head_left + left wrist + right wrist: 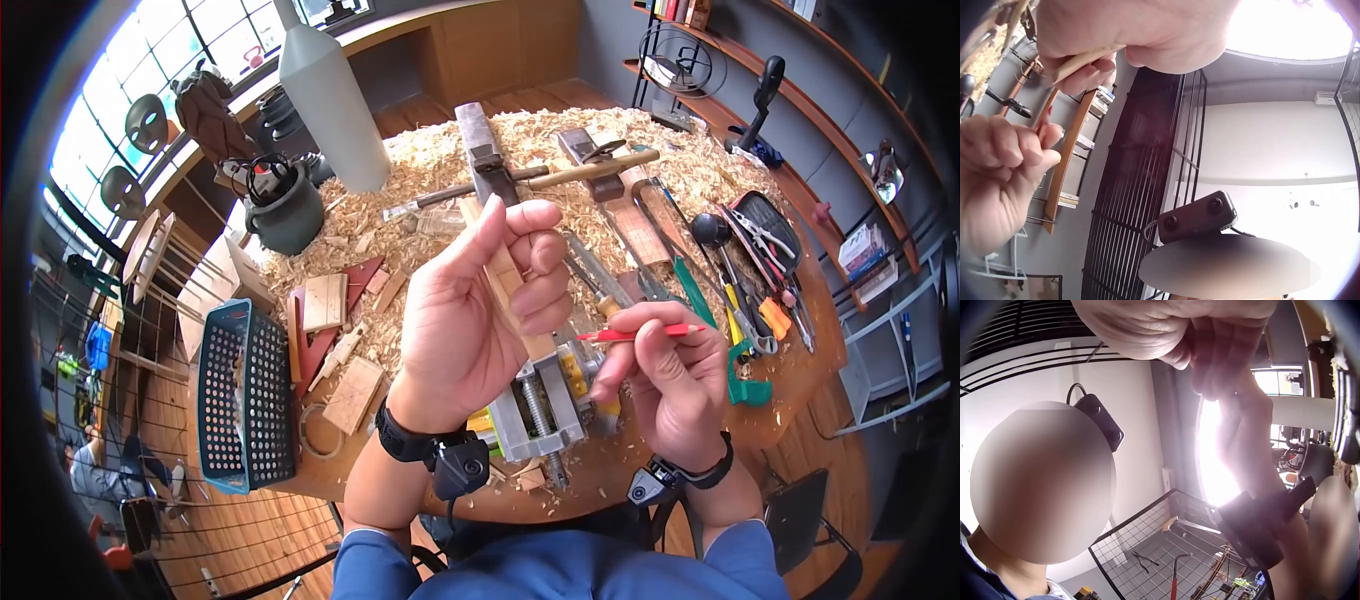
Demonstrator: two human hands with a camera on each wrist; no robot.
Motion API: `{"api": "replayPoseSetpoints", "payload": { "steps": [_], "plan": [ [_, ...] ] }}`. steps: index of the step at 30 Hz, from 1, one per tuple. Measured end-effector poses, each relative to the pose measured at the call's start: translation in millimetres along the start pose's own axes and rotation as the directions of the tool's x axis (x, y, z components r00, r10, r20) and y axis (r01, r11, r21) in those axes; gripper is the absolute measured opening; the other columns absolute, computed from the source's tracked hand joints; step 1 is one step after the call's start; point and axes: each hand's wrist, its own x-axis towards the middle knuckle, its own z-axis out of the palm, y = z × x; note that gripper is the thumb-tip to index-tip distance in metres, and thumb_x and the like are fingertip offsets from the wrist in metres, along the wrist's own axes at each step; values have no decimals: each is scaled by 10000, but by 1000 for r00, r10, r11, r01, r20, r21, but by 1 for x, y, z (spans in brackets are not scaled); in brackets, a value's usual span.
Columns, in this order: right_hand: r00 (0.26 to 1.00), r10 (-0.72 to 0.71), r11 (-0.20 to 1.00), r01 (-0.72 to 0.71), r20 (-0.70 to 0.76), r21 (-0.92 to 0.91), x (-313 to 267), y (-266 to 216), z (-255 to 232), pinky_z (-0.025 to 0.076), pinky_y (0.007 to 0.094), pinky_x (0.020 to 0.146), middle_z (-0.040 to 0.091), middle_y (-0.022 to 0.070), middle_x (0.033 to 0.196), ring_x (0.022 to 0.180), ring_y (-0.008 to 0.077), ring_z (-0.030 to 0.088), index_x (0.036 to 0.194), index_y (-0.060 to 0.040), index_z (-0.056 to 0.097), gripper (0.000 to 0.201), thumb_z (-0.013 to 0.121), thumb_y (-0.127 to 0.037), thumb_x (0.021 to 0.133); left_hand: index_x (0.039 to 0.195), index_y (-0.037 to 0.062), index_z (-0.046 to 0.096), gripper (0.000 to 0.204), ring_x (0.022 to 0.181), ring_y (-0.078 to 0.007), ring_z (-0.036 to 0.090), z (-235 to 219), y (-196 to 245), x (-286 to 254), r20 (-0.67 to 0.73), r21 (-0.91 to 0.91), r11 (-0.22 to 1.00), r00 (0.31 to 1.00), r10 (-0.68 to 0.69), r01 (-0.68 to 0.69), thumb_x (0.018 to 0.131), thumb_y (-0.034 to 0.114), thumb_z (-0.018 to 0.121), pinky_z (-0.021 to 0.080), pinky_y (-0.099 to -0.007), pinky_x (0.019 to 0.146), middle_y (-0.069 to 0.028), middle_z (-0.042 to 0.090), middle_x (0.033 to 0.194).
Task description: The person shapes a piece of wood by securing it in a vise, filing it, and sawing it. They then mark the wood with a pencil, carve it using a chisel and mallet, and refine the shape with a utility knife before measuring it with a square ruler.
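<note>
My left hand [450, 320] is raised over the front of the bench, fingers curled round a light wooden strip [506, 285]. In the left wrist view the strip [1082, 61] juts out beneath that hand [1135, 28]. Close by on the right, my right hand [682, 385] pinches a red pencil [650, 333] between thumb and fingers, its tip pointing left toward the strip. Below both hands stands a grey metal vise [535, 415]; whether the strip touches it cannot be told. The right wrist view shows the right hand [1172, 328] at the top, its pencil hidden.
Wood shavings [420, 150] cover much of the bench. Two planes [482, 150] and a mallet-like handle [600, 170] lie behind. A teal basket [250, 400], wood blocks [352, 395] and a dark pot [288, 215] stand left; pliers [765, 235] and a green tool [745, 385] lie right.
</note>
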Motion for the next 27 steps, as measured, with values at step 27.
{"api": "replayPoseSetpoints", "payload": {
  "steps": [27],
  "plan": [
    [800,-497,693,599,336,-402,39,37,26,538,336,783,620,143,938,871,231,646,1157,-18,517,258,553,-272,1132,1377,-93,565,459,802,-136,451,0,12,-2,4,81,995,998,55,-55,1156,262,377,414,-318,744,2,457,889]
  ]
}}
